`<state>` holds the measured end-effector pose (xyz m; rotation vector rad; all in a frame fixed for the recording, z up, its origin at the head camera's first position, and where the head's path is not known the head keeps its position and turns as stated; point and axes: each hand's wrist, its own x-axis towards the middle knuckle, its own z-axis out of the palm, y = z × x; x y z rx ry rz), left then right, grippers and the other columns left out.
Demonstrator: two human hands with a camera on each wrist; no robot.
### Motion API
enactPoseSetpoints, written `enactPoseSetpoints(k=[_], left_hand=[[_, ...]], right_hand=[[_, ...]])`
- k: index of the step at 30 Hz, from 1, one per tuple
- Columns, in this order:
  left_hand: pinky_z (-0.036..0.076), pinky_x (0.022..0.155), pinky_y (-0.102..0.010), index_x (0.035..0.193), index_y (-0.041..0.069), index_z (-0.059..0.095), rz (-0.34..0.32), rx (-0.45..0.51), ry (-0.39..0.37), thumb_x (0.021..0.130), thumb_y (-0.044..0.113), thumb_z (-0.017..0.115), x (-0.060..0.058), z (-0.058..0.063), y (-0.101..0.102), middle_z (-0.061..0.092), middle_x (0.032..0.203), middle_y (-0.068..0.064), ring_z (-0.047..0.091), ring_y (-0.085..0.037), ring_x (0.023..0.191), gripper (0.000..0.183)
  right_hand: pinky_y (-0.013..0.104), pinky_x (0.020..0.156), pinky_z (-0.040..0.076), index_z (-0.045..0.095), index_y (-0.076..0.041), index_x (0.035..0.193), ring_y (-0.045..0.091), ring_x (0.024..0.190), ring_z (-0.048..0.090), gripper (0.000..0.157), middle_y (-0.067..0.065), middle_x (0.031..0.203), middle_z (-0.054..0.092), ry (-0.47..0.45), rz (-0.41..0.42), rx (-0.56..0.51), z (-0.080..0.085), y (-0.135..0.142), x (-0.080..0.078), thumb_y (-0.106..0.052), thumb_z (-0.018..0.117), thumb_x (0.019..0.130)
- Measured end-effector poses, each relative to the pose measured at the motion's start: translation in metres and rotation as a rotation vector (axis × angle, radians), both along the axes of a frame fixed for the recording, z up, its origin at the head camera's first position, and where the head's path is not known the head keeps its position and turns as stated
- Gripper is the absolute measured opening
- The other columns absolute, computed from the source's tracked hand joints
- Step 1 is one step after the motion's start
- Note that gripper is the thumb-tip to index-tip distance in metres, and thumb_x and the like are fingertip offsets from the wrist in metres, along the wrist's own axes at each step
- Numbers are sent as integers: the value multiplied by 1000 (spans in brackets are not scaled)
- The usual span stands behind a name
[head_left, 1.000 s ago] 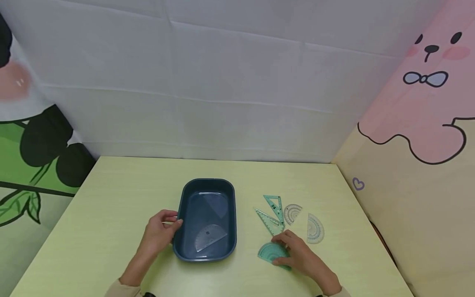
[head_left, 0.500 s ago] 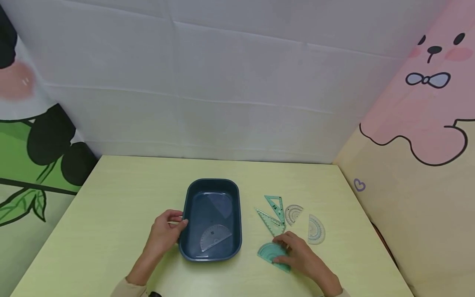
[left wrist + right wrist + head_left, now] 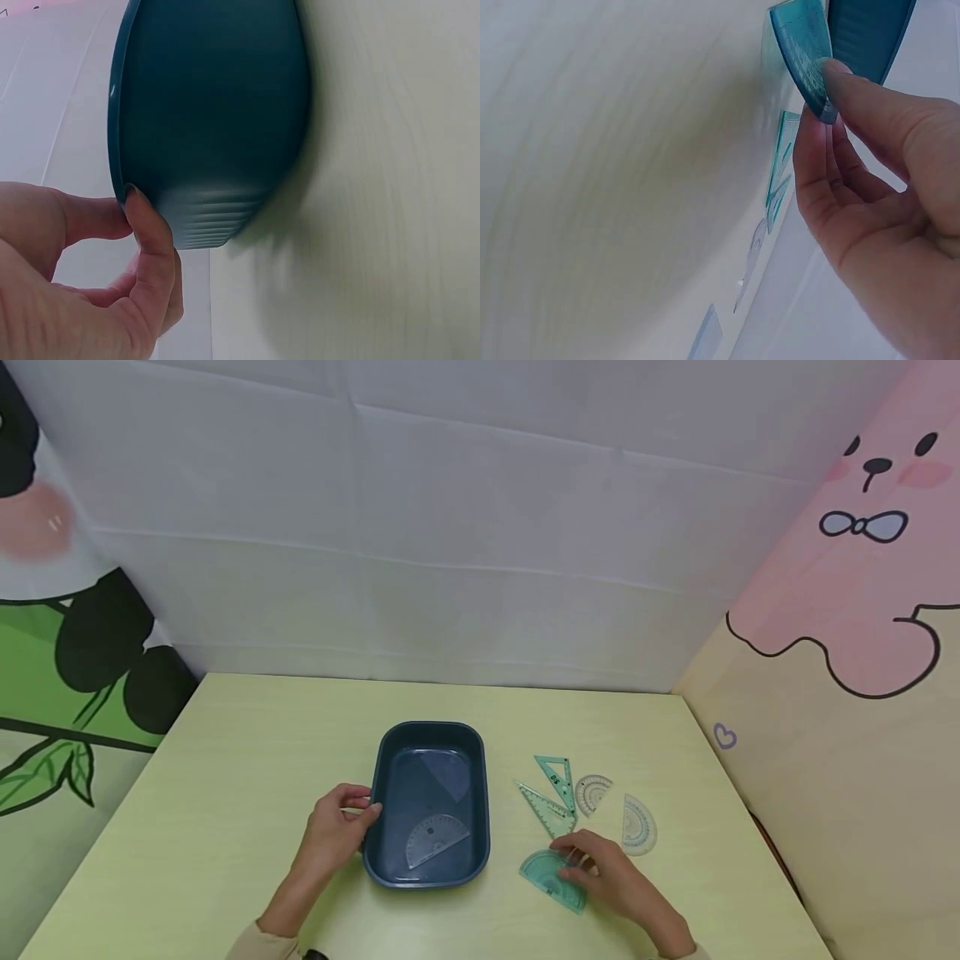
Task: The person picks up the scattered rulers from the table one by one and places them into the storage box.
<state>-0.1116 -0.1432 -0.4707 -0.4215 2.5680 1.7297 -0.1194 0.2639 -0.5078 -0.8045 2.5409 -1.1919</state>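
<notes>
My left hand (image 3: 337, 828) pinches the left rim of a dark blue tray (image 3: 375, 777) between thumb and fingers; the left wrist view shows the tray's outer wall (image 3: 210, 97) close up. A clear protractor (image 3: 435, 841) lies inside the tray. To the right of it, my right hand (image 3: 603, 877) pinches a green protractor (image 3: 551, 878) at its right end. In the right wrist view, the green protractor (image 3: 804, 49) is tilted, with its edge between thumb and fingers. Two green set squares (image 3: 546, 810) lie just beyond that hand.
Two clear protractors (image 3: 594, 793) lie on the pale yellow table (image 3: 300, 727) to the right of the set squares. A white cloth wall (image 3: 480, 568) closes off the back, and printed panels stand at the left and right.
The tray has shifted slightly right in the head view with my left hand on it. My right thumb has moved up along the green protractor, which has turned a little.
</notes>
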Motion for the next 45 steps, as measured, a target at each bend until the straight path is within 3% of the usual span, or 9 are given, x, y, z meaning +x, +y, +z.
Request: enactPoseSetpoints(k=[9,14,21,29,45], left_hand=[[54,58,-32,125,-7,59,9,0,-8,97,10,70,0,-2,0,63,109,-20,65,-23,82,35],[55,59,-33,125,-8,59,16,2,-10,97,9,69,2,1,2,62,108,-21,65,-23,82,34],[54,58,-32,125,-7,59,0,-1,-15,97,9,69,-3,2,1,62,107,-20,64,-22,80,34],[54,58,-33,125,-7,58,-2,0,-9,96,9,70,-12,2,-2,62,108,-21,64,-23,81,35],[54,55,-33,124,-7,59,-1,6,2,96,9,69,-11,1,-1,62,105,-20,63,-20,77,34]], right_hand=[[27,74,55,69,-5,120,8,87,63,28,5,108,71,17,-13,-31,2,-2,-1,-12,75,93],[27,71,55,70,-6,119,8,85,64,29,3,104,69,26,-62,-66,4,-4,-1,-11,76,92],[25,69,55,70,-5,120,11,81,64,31,8,104,69,23,-211,-121,11,-18,-4,-10,77,91],[24,71,55,70,-4,122,13,83,67,32,11,105,69,-48,-394,-169,23,-33,-15,-6,77,91],[24,75,58,69,-4,124,16,89,66,32,18,111,67,-36,-376,-261,41,-53,-27,-5,74,93]])
